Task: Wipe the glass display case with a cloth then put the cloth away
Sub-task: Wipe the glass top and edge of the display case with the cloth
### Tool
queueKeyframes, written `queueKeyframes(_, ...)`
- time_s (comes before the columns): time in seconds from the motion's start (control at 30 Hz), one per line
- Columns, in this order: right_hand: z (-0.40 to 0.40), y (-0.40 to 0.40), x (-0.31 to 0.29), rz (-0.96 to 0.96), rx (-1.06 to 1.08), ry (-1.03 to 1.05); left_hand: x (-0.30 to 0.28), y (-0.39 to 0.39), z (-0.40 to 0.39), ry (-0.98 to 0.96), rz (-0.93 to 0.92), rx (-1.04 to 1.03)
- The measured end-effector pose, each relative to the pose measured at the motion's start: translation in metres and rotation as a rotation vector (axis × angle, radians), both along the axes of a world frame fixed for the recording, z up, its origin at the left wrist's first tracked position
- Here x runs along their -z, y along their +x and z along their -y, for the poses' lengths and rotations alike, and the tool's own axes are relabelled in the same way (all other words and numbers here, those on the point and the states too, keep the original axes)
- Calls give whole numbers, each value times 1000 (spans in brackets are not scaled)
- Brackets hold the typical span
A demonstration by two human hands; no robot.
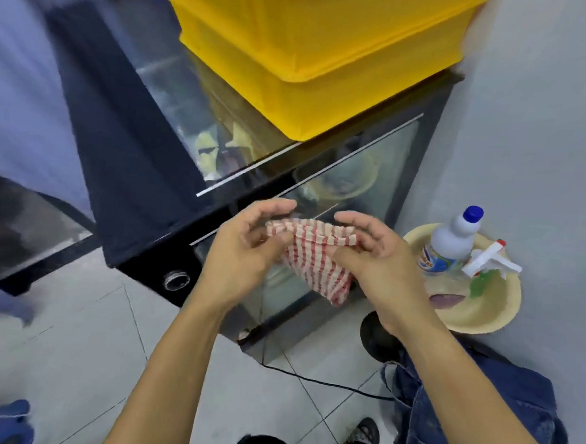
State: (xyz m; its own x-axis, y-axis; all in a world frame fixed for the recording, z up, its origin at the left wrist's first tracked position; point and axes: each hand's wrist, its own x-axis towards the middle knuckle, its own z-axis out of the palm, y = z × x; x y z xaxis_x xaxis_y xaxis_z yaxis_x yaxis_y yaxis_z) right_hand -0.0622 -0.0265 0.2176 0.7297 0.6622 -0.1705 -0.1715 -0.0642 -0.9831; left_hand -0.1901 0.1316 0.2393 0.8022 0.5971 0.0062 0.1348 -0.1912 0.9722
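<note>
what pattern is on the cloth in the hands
Red and white checked cloth, seen best in the head view.

1. A plain pale grey wall [538,110] runs down the right side.
2. The floor [82,339] is laid with light grey tiles with thin dark joints.
3. A black cable [326,383] lies across the tiles.
4. A dark counter [118,135] slants across the left.
5. The light is even and cool, and the left edge is blurred.
</note>
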Motion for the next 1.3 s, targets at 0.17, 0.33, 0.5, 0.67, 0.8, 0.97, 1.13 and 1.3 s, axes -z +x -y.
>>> queueKeyframes(0.17,-52,-62,-80,233,1,118,-78,-61,-60,169,210,11)
queueKeyframes(0.33,-103,-117,-129,301,120,211,-136,-106,-120,252,287,109)
queueKeyframes(0.5,-157,-127,-150,192,236,239,-161,-88,-192,27,256,287)
queueKeyframes(0.67,-205,-95,-121,505,469,-322,-110,-22,-247,280,-43,330)
queueKeyframes(0.8,-235,-107,-95,844,387,-683,-65,-5,-280,507,-153,262)
queueKeyframes(0.97,-298,-121,-68,754,1,-997,-48,6,-325,681,-189,210)
queueKeyframes(1.13,-301,-125,-49,812,4,-1046,-43,27,-354,853,-209,304)
queueKeyframes(1.3,-288,-84,-53,811,99,-1082,-43,78,-362,966,-175,525)
